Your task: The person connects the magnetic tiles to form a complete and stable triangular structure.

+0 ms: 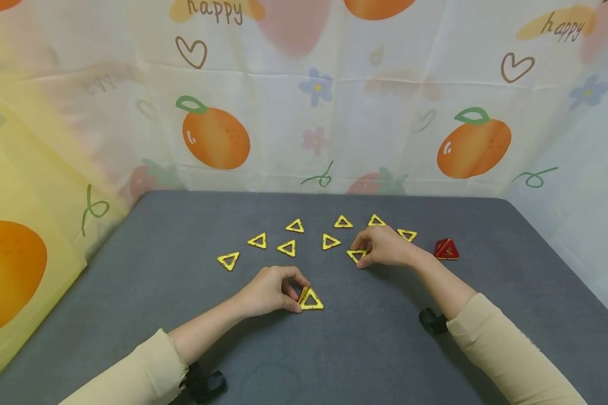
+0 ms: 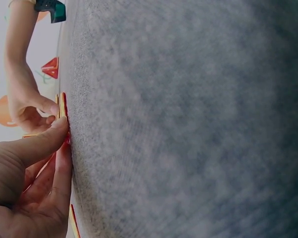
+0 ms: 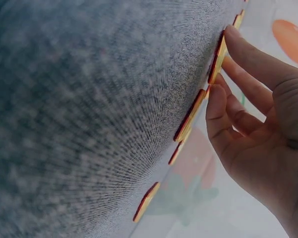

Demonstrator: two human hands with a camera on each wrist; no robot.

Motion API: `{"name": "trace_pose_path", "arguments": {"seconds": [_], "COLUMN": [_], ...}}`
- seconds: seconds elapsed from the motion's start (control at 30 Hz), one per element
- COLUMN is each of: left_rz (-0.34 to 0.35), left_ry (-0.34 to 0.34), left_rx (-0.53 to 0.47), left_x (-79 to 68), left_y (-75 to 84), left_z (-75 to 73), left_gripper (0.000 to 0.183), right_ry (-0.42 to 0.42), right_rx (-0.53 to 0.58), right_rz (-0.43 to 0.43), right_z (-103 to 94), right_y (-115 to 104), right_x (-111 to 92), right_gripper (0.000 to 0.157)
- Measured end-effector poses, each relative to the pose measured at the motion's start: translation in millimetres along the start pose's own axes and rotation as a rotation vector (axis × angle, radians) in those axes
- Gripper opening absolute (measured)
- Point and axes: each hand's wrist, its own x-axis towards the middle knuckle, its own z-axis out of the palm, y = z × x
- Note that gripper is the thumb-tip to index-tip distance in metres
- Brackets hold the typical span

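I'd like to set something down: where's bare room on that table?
Bare: the table between left sleeve and right sleeve, and left of the leftmost yellow triangle. Crowded: the back middle, with yellow triangles near the right hand.

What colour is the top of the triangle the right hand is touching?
The triangle is yellow on top, best seen in the head view.

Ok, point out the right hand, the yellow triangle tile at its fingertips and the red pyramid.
Right hand (image 1: 385, 245): head view, back of the hand.
Yellow triangle tile (image 1: 356, 251): head view, its far bar.
Red pyramid (image 1: 446, 250): head view, middle of its visible faces.
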Motion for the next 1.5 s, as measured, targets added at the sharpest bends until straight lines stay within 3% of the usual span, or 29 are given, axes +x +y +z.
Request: {"name": "trace_pose_path", "arguments": {"seconds": [0.5, 0.87, 1.17, 1.33, 1.5], "left_rz": [0.022, 0.036, 0.008, 0.016, 0.012], "left_ry": [-0.008, -0.010, -0.002, -0.005, -0.008], "left_rx": [0.008, -0.007, 0.010, 0.003, 0.003], "left_x": [-0.7, -2.4, -0.3, 0.8, 0.7], "left_y": [-0.9, -0.3, 0.9, 0.1, 0.0], "left_z": [-1.0, -2.0, -0.8, -1.1, -1.4], "left_gripper": [0.038, 0.039, 0.039, 0.039, 0.038], "right_ry": [0.041, 0.016, 0.014, -0.001, -0.027], "right_rx": [-0.020, 0.073, 0.177, 0.214, 0.247], "right_rz": [0.021, 0.023, 0.008, -0.033, -0.019], "right_z": [0.0, -1.2, -0.5, 0.5, 3.6], "right_y": [-8.3, -15.1, -13.6, -21.1, -30.9], "right_x": [1.2, 0.2, 1.0, -0.3, -1.7], "right_gripper": [0.035, 0.029, 0.030, 0.029, 0.028]}}
